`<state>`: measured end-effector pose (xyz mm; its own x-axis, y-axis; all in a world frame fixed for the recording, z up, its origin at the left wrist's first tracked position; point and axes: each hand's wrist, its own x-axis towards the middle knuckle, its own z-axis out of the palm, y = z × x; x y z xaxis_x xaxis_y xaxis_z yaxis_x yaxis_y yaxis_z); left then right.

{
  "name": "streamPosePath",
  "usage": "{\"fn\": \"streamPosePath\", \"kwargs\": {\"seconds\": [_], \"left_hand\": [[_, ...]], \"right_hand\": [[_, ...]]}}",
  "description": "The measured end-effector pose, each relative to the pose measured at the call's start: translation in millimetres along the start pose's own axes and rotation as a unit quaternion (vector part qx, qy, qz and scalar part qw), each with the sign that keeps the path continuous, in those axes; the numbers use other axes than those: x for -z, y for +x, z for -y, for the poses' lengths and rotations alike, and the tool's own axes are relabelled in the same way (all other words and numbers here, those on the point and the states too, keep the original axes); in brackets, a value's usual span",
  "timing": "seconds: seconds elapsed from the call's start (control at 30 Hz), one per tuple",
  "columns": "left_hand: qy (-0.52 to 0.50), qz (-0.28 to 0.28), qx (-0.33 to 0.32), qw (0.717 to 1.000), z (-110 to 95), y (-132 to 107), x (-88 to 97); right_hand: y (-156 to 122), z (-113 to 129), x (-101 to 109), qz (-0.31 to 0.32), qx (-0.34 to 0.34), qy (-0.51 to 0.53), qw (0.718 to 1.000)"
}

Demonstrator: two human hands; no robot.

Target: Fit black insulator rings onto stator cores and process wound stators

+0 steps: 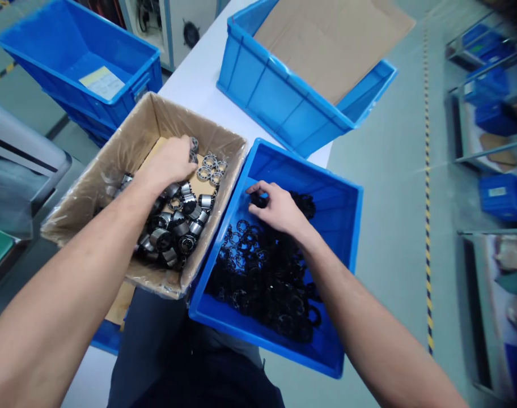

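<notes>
My left hand [177, 161] reaches into a plastic-lined cardboard box [218, 127], its fingers closed around silver-grey metal rings [193, 145] near the far wall. Beside them, several similar rings [210, 167] stand in a cluster on a cardboard sheet. Closer to me lies a loose heap of metal cylinders with black toothed ends [179, 226]. Over the blue bin [354, 226], my right hand [279, 209] is curled, thumb and fingers around a black ring [258, 199]; its exact shape is partly hidden. Many thin black rings [258, 277] fill the bin below that hand.
Behind the bin, a lighter blue crate [275, 96] holds a large cardboard sheet [330, 39] on a white table [199, 73]. Stacked blue crates [92, 68], the top one holding a paper, stand at left. Shelves with blue boxes [505, 195] line the right side.
</notes>
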<state>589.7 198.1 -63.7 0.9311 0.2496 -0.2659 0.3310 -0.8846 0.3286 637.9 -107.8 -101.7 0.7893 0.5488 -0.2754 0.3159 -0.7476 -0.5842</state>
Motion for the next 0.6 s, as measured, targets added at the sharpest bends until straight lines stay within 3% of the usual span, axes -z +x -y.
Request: {"fn": "streamPosePath", "kwargs": {"seconds": [0.07, 0.1, 0.2, 0.23, 0.3, 0.33, 0.4, 0.5, 0.6], "left_hand": [[-0.164, -0.049, 0.008, 0.985, -5.5, -17.4, 15.8], [-0.281, -0.062, 0.012, 0.958, -9.6, -29.2, 22.4], [-0.594, -0.053, 0.023, 0.802, -24.3, -74.1, 29.9], [-0.656, -0.045, 0.023, 0.753, -28.8, -90.4, 27.2], [-0.726, -0.03, 0.012, 0.687, -35.7, -121.2, 14.5], [-0.743, -0.026, 0.004, 0.669, -38.0, -134.9, 5.5], [-0.76, -0.013, -0.007, 0.65, -41.4, -157.3, -14.0], [-0.768, -0.019, 0.007, 0.64, -46.1, -178.8, -37.5], [-0.768, -0.022, 0.021, 0.639, -50.4, -189.4, -48.2]], "right_hand": [[-15.1, 7.4, 7.4, 0.001, 0.011, 0.086, 0.996], [-25.0, 12.5, 9.0, 0.003, 0.016, 0.123, 0.992], [-59.1, 34.3, 7.7, 0.014, 0.04, 0.274, 0.961], [-70.1, 43.7, 6.7, 0.023, 0.051, 0.338, 0.939], [-88.5, 63.7, 5.9, 0.046, 0.071, 0.452, 0.888], [-95.4, 73.6, 6.6, 0.056, 0.079, 0.488, 0.868], [-103.9, 91.5, 9.0, 0.058, 0.093, 0.509, 0.854], [-105.9, 110.3, 10.1, 0.026, 0.112, 0.496, 0.861], [-101.6, 118.8, 1.9, -0.001, 0.125, 0.476, 0.871]]}}
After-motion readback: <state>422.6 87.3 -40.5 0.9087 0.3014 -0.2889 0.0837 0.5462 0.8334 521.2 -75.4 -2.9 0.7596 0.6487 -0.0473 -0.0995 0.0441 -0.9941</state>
